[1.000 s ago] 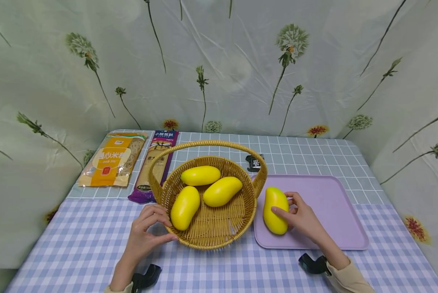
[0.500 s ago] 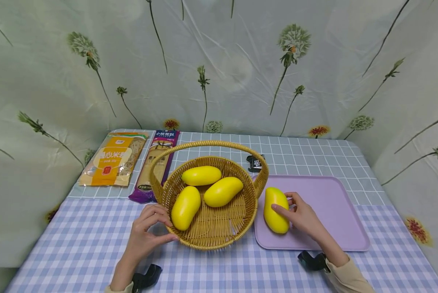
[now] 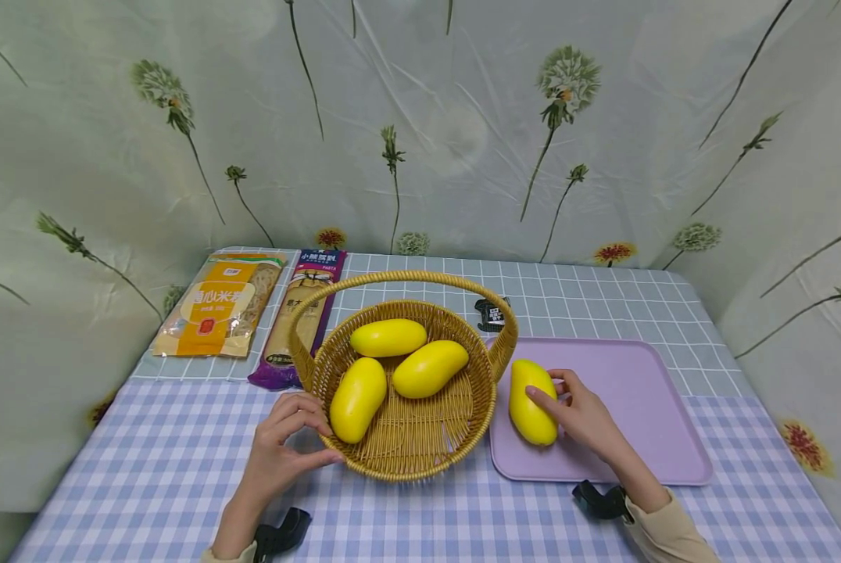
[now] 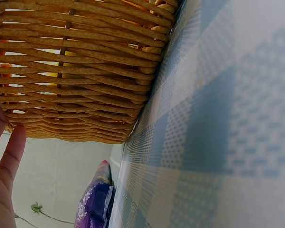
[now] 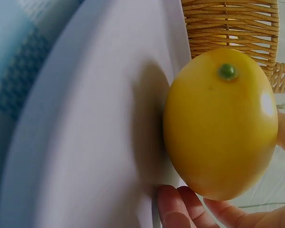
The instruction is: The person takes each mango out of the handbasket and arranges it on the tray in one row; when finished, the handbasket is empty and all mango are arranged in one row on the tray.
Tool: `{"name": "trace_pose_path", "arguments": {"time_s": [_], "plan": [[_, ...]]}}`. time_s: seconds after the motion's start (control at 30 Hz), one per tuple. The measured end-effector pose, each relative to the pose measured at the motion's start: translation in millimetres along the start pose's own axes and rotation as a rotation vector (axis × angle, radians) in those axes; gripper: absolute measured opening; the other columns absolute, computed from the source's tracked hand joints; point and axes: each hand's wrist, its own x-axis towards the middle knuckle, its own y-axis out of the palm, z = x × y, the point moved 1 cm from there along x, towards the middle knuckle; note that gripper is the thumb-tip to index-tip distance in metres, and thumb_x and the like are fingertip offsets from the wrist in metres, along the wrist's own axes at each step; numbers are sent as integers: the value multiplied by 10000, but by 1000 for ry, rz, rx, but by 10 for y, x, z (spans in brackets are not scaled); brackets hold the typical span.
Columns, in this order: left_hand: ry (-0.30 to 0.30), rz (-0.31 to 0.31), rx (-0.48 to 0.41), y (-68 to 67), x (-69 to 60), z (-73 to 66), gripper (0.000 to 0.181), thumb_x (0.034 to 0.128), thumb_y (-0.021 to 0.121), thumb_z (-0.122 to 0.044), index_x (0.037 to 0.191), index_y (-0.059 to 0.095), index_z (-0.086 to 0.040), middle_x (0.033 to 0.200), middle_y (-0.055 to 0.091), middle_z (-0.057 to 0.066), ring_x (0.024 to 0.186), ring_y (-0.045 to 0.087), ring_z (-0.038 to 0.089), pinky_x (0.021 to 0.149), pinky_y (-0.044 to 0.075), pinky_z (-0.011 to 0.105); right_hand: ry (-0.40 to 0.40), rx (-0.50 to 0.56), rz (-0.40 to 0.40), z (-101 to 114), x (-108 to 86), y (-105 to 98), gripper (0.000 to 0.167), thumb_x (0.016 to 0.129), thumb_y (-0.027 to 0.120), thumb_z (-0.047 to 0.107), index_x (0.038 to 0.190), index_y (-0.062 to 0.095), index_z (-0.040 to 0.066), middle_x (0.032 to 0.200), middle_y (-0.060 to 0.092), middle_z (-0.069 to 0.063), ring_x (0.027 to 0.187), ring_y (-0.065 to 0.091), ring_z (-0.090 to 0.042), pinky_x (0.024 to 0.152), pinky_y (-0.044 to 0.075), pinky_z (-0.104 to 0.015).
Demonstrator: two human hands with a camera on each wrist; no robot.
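In the head view a wicker basket (image 3: 420,465) with a tall arched handle stands mid-table, holding three yellow mangoes, among them a front-left mango (image 3: 358,400). My left hand (image 3: 280,442) grips the basket's left rim between thumb and fingers; the left wrist view shows fingers against the woven wall (image 4: 80,71). To the right, my right hand (image 3: 585,414) holds another mango (image 3: 531,407) over the left part of a lilac tray (image 3: 624,391), thumb on top and fingers around its far side. Its green stem end (image 5: 227,71) faces the right wrist camera.
Behind the basket on the left lie an orange food packet (image 3: 216,309) and a purple pasta packet (image 3: 301,313). A small black packet (image 3: 492,314) lies behind the tray's left corner. A checked cloth (image 3: 160,469) covers the table, with a flowered curtain (image 3: 456,141) behind.
The mango in my right hand has turned slightly, its near end shifting a little away from me, and the thumb has slid with it. The left hand and basket stay put.
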Motion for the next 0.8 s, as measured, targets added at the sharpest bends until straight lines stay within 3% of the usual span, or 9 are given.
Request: {"name": "trace_pose_path", "arguments": {"time_s": [0.43,0.8], "plan": [[11,0,-4,0,-7,6,335,708,816,-333,751,628,-60,822,586,83,893,506,236,936,373,264,-19,-43,-32,-18,13,-13,662,909,553,526,1317,433,20,1060,541,-151,875,517,-252,645,445,-303],[9,4,2,-3,-4,4,328,712,814,-335,756,628,-68,827,587,85,892,508,235,939,373,260,-5,-24,-48,-25,-28,-52,669,930,520,521,1339,411,3,1047,537,-154,741,555,-210,600,477,-295]]}}
